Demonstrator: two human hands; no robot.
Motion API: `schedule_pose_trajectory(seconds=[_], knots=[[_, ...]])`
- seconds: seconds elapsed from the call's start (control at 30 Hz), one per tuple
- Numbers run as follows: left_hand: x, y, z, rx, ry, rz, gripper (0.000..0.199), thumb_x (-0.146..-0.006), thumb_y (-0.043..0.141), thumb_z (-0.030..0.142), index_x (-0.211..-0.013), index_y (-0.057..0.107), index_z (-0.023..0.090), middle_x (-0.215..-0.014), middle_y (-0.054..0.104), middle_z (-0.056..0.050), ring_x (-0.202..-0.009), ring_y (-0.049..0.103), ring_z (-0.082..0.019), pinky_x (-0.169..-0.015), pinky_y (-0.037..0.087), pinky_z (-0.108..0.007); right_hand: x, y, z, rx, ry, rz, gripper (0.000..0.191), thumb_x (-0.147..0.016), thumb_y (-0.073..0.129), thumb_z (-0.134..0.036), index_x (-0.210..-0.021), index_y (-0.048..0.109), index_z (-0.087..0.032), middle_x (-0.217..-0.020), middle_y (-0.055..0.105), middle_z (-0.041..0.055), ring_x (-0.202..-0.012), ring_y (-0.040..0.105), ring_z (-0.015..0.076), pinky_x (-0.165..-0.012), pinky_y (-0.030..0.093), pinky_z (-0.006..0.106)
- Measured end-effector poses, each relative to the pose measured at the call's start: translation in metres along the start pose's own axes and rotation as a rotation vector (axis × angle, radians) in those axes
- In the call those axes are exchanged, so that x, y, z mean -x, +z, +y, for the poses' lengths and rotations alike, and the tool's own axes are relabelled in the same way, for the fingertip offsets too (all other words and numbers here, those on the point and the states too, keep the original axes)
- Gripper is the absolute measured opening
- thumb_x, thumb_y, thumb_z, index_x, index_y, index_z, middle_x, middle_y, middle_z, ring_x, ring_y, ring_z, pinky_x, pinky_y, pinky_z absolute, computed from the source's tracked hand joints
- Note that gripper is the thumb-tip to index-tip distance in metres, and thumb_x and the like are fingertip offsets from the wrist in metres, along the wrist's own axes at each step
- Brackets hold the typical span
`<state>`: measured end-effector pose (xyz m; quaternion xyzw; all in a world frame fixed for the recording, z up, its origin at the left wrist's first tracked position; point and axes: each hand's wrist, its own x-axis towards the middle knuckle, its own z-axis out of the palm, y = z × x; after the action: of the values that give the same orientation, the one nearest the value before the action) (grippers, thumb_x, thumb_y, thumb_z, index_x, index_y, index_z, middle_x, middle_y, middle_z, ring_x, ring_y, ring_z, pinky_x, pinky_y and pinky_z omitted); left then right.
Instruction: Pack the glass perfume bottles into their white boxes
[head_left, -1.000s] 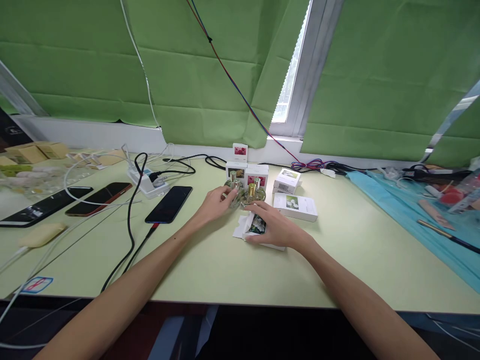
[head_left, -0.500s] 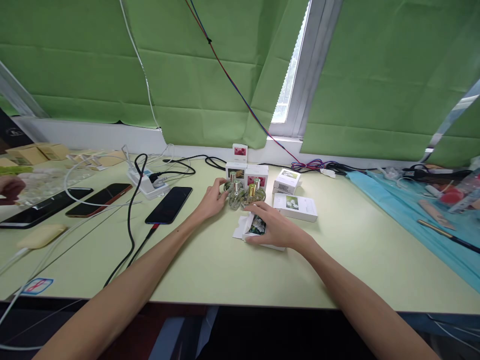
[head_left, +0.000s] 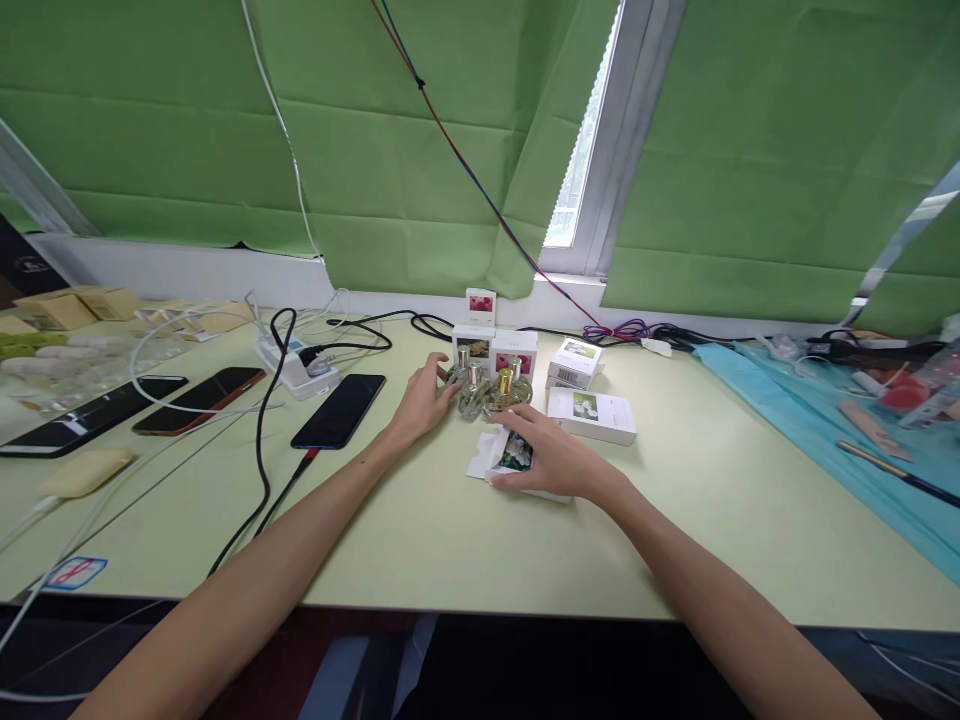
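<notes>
My left hand [head_left: 422, 402] has its thumb and fingers closed about the leftmost glass perfume bottle [head_left: 463, 360], part of which the fingers hide. Beside it stand several more clear bottles, one with a silver top [head_left: 473, 385] and one with a gold top [head_left: 505, 382]. My right hand [head_left: 559, 458] grips a small white carton [head_left: 517, 452] with a white-flower picture, lying on the table. The carton's end flap [head_left: 481, 456] is folded out toward the left. A closed carton [head_left: 592, 414] with a similar flower picture lies just beyond my right hand.
Behind the bottles stand white cartons [head_left: 514, 352]; another carton [head_left: 576, 360] sits to their right. A phone [head_left: 338, 411] on a cable lies left of my left arm, near a power strip [head_left: 300, 370]. Blue plastic sheeting [head_left: 825, 440] covers the right side.
My left hand and the leftmost bottle have shifted slightly left, away from the other bottles. My right hand stays on the carton. Another person's hand has left view at the far left.
</notes>
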<state>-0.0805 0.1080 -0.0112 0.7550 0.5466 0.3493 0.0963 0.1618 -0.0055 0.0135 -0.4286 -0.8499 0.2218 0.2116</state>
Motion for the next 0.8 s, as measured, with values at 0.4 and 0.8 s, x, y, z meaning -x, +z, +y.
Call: schedule_pose_trajectory(seconds=[0.4,0.8], knots=[[-0.003,-0.03,0.0,-0.137,-0.069,-0.115,0.045,-0.079,0.07,0.033,-0.12,0.055,0.024,-0.088,0.067,-0.003,-0.071,0.058,-0.021,-0.068,0.042,-0.029,0.001,-0.001,-0.002,0.003,0.015,-0.016,0.071,-0.082,0.075,-0.042,-0.145,0.049,-0.026,-0.142,0.05,0.0121,-0.124,0.056,0.0299,-0.103,0.05,0.043],[0.003,-0.074,0.016,-0.145,-0.078,-0.49,0.063,-0.061,0.074,0.048,-0.115,0.056,0.021,-0.079,0.062,0.0,-0.071,0.058,-0.02,-0.062,0.04,-0.028,0.001,-0.003,0.007,0.009,-0.007,-0.028,0.074,-0.08,0.077,-0.043,-0.146,0.047,-0.03,-0.144,0.051,0.0109,-0.127,0.056,0.0317,-0.108,0.047,0.051]])
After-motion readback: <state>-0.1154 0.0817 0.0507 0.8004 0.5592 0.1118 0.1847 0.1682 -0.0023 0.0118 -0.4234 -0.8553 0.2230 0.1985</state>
